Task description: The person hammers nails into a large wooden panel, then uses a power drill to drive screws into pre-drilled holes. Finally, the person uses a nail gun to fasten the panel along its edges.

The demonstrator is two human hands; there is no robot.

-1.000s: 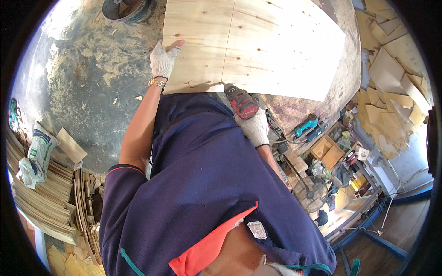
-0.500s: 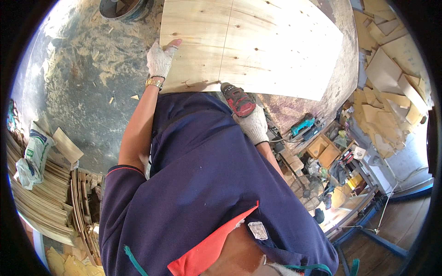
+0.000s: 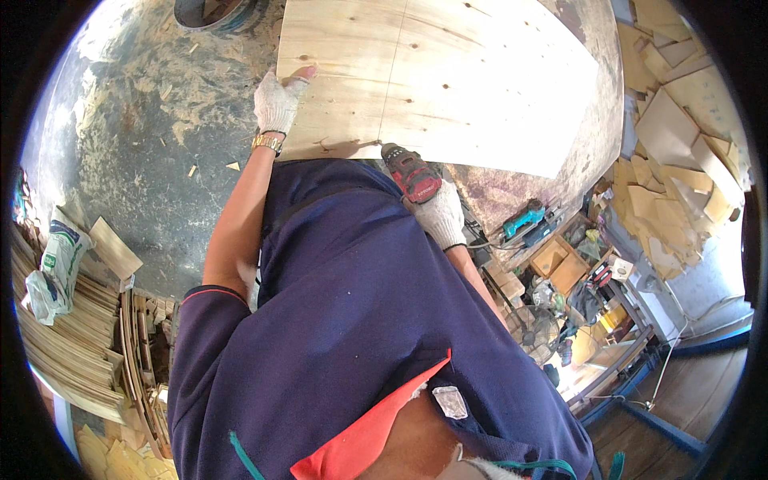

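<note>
A pale plywood sheet (image 3: 448, 88) lies in front of me, with a thin dark line running across it away from me. My right hand (image 3: 440, 214), in a white knitted glove, is closed around a red and black cordless drill (image 3: 413, 173). The drill's tip meets the sheet by its near edge, at the lower end of the line. My left hand (image 3: 280, 102), in a similar glove with the thumb tip bare, grips the sheet's left edge. Its thumb rests on top; the other fingers are mostly hidden. A gold watch (image 3: 267, 143) is on that wrist.
A round metal bucket (image 3: 214, 14) stands at the far left. On the right are a teal power tool (image 3: 525, 217), a wooden box (image 3: 560, 262) and a fan (image 3: 538, 332). Wood offcuts (image 3: 664, 192) pile up beyond. Stacked boards (image 3: 68, 344) and a plastic sack (image 3: 60, 264) sit at the left.
Both hands and the drill stay almost in place. The view has shifted slightly, and the drill body sits marginally higher and more to the left.
</note>
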